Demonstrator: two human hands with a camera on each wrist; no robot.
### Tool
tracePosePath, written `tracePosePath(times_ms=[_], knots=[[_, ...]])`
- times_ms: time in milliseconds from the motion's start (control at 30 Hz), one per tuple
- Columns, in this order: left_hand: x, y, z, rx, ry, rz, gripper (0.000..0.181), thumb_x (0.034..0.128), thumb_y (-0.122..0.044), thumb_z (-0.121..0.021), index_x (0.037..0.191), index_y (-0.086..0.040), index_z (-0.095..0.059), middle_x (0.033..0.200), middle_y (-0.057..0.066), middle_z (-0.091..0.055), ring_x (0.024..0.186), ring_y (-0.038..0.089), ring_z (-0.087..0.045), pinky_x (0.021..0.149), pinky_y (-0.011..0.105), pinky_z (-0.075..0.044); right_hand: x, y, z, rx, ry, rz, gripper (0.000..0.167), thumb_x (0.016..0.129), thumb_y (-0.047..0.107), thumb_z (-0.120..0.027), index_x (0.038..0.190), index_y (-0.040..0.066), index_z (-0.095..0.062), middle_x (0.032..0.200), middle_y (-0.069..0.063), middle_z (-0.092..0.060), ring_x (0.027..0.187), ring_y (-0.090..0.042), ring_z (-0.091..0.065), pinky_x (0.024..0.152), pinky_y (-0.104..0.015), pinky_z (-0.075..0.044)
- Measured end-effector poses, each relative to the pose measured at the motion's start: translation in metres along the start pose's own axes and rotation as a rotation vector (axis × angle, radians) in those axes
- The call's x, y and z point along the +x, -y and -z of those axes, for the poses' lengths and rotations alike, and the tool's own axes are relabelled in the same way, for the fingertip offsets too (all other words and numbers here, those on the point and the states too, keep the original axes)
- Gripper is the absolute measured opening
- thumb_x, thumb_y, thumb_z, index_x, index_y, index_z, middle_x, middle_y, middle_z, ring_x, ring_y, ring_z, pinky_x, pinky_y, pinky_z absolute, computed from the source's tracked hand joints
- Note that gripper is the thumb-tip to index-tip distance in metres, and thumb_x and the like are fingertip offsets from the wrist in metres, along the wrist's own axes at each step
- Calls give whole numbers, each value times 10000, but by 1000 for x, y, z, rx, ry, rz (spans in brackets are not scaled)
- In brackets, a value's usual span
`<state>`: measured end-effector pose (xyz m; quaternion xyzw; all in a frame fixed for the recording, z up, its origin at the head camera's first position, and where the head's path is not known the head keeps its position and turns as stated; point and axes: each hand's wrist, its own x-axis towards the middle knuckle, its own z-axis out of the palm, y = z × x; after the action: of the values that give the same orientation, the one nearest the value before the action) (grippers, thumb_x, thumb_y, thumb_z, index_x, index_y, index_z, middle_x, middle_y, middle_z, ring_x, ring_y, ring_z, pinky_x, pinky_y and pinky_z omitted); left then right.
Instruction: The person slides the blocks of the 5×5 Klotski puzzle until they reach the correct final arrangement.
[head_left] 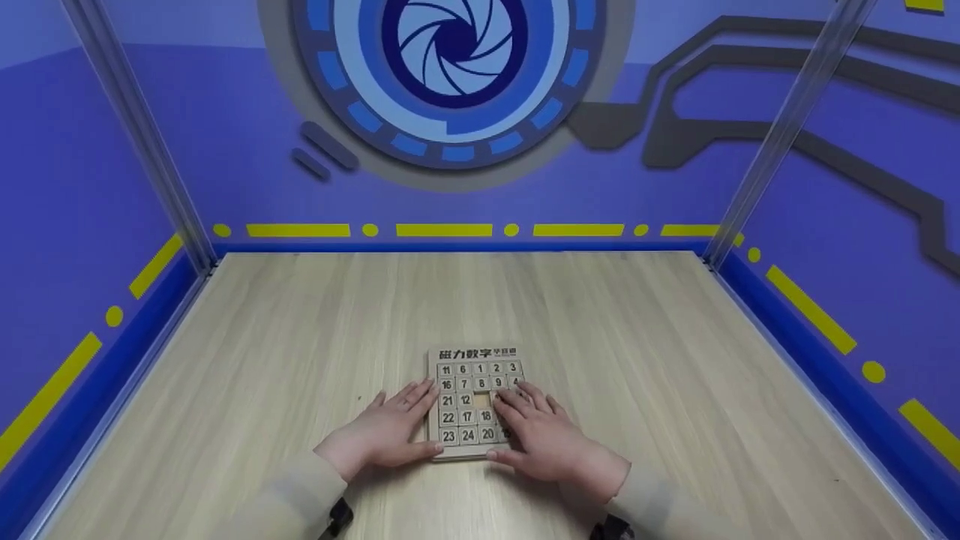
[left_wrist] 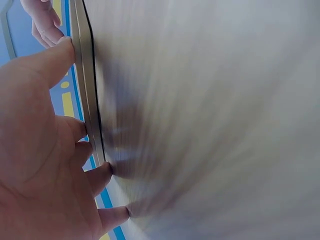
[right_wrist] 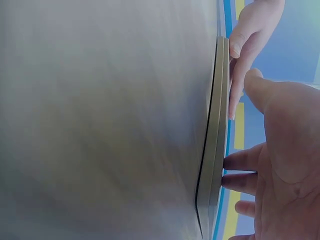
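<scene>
A flat wooden number-tile board (head_left: pixel 465 452) lies on the table, its title strip at the far end. Its open square shows a pale base right of tile 12 (head_left: pixel 466 400). My left hand (head_left: pixel 386 435) rests against the board's left edge, thumb at the near left corner. Over the right-hand tiles lie the extended fingers of my right hand (head_left: pixel 551 442), covering some numbers, with the thumb at the near edge. In the left wrist view, the left thumb and fingers touch the board's side (left_wrist: pixel 90 100). The right wrist view shows two right fingertips at the board (right_wrist: pixel 215 120).
The light wood tabletop (head_left: pixel 300 322) extends around the board. Blue-purple panels with yellow marks (head_left: pixel 444 229) stand behind and at both sides, with metal posts (head_left: pixel 142 135) at the far corners.
</scene>
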<state>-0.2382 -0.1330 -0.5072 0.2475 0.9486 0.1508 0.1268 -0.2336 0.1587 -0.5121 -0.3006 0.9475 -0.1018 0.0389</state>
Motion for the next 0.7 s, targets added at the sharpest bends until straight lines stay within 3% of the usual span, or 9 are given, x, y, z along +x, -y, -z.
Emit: tracePosePath(times_ms=[467,700], knots=[[0,0,0,-18,1,7,946,961,-655,-558,1645,-96,-219,1736,97,-178,1596,358,-217,1258,690,-184,12,17,-3,34,21,-9,877,957,692,-524,1601,119,-366,1686,-100,-326,1568,-429,-229,1196,-724,-287],[1,1,-1,-21,2,2,942,960,-655,-555,1644,-97,-225,1736,94,-181,1597,356,-214,1254,696,-189,9,10,-2,101,21,9,838,976,660,-521,1611,141,-349,1700,-100,-293,1577,-446,-189,1218,-729,-232]])
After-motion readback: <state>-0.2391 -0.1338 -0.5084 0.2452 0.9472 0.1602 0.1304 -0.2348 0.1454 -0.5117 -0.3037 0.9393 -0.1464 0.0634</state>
